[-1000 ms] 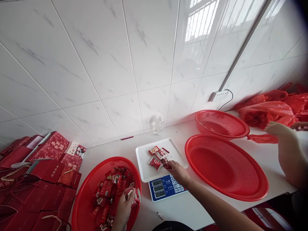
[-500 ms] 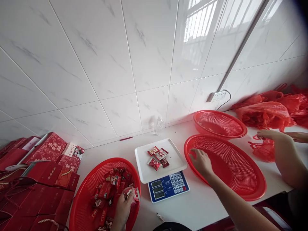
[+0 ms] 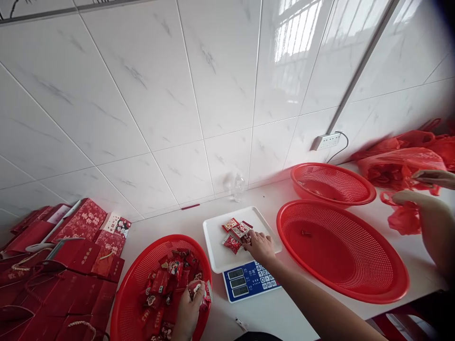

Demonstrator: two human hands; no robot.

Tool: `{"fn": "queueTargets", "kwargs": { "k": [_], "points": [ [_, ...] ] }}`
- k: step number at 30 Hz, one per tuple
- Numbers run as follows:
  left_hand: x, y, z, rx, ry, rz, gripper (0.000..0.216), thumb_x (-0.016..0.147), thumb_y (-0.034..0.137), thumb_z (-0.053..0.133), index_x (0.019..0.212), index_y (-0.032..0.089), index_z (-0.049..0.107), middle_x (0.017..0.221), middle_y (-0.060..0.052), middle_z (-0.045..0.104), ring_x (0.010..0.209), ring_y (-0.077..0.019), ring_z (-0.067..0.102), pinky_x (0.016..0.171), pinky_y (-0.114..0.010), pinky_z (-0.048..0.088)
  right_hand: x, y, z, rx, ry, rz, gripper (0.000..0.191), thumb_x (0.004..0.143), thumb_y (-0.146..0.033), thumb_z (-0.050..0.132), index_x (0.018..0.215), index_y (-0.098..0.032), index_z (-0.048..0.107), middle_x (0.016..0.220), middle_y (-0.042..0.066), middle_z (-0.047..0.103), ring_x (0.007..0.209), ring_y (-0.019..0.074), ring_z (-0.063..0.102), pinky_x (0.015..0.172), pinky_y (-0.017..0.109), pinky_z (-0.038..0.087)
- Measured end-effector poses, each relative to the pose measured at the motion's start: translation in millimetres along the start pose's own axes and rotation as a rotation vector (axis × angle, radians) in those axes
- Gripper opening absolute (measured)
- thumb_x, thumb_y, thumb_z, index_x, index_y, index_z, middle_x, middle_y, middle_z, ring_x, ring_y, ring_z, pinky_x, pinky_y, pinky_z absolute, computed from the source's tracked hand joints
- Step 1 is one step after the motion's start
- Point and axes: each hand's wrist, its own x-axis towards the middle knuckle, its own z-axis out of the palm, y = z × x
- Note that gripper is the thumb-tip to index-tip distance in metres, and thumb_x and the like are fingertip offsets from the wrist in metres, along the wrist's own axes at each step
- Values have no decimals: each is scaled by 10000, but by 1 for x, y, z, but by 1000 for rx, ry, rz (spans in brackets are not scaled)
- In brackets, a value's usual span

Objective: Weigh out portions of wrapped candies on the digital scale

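Note:
My left hand (image 3: 188, 308) is closed around red wrapped candies (image 3: 196, 288), just over the right side of a red mesh basket (image 3: 121, 293) filled with similar packets. My right hand (image 3: 262, 247) reaches over the white scale tray (image 3: 220, 260), its fingers bent down onto a dark red candy packet (image 3: 248, 240) and partly hiding it. Several other red and white candy packets (image 3: 232, 243) lie bunched beside those fingertips. Below the tray shows the blue panel of the scale (image 3: 249, 282), its keys partly covered by my right forearm.
A large red basket (image 3: 369, 284) with one small piece inside stands right of the scale, a smaller one (image 3: 366, 187) behind it. Red gift boxes (image 3: 74, 265) crowd the left. Another person's hands (image 3: 408, 198) handle a red plastic bag (image 3: 405, 219) at right. A clear bottle (image 3: 239, 187) stands by the wall.
My right hand has moved left from above the large basket onto the candies on the tray. My left hand keeps its hold. The view has shifted slightly.

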Motion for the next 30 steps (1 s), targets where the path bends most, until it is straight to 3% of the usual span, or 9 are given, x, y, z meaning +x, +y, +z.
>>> {"fn": "queueTargets", "kwargs": {
  "k": [5,10,17,22,25,27,30],
  "points": [
    [2,1,1,-3,-2,18,483,526,567,717,806,175,678,913,-107,709,949,-269,613,879,-358,449,3,6,1,151,-35,63,212,744,-240,542,947,-187,519,980,113,657,921,258,587,757,348,361],
    [1,5,1,16,-12,-4,548,511,601,702,833,159,675,939,-118,703,970,-275,609,879,-343,451,0,20,-1,410,-101,129,134,746,-226,507,877,-202,514,750,10,675,634,155,633,552,239,404],
    [4,2,-1,41,-38,-14,602,536,626,675,892,141,661,993,-133,693,1005,-284,601,886,-343,446,-15,74,-39,622,3,225,187,752,-351,500,859,-200,529,715,5,685,668,170,666,617,255,479],
    [8,1,0,38,-45,23,601,576,640,641,914,144,659,1015,-129,686,1025,-276,594,907,-336,431,-24,126,-73,537,184,380,311,744,-396,487,943,-165,548,841,95,689,751,234,658,645,326,479],
    [9,0,1,45,-43,43,602,572,648,637,903,146,661,1014,-128,685,1019,-274,595,907,-333,430,-30,136,-76,341,288,382,379,741,-410,491,1006,-154,579,1011,149,647,917,300,603,710,387,467],
    [10,0,1,51,-42,43,604,572,651,634,900,145,659,1005,-128,685,1013,-275,596,905,-338,430,-31,128,-70,120,299,280,385,778,-381,451,1061,-158,587,1124,157,598,1008,318,551,775,420,454],
    [10,-1,1,58,-32,37,589,570,641,637,892,148,657,999,-126,685,1014,-280,591,914,-356,424,-25,100,-52,-92,198,44,379,844,-307,364,1131,-178,576,1202,126,568,1099,283,499,884,423,417]
  ]
}}
